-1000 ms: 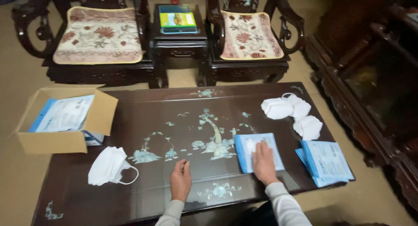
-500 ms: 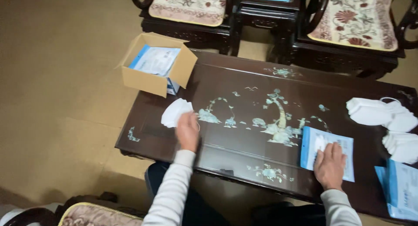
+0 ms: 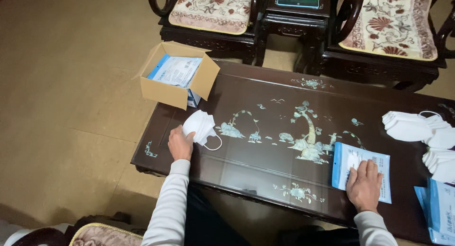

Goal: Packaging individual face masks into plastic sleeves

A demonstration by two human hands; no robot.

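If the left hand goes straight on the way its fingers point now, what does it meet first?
The left hand already touches the white masks. Straight beyond them, it would probably meet the cardboard box first, though depth is hard to judge.

The table (image 3: 265,146) is dark brown and glossy, with a pale shell inlay of trees, birds and small houses. The masks (image 3: 201,126) are white. The packet (image 3: 362,170) is blue and white. The box (image 3: 176,80) is plain brown cardboard. The chair cushions (image 3: 213,9) are cream with red-brown flower patterns. The sleeves (image 3: 170,208) are light grey.
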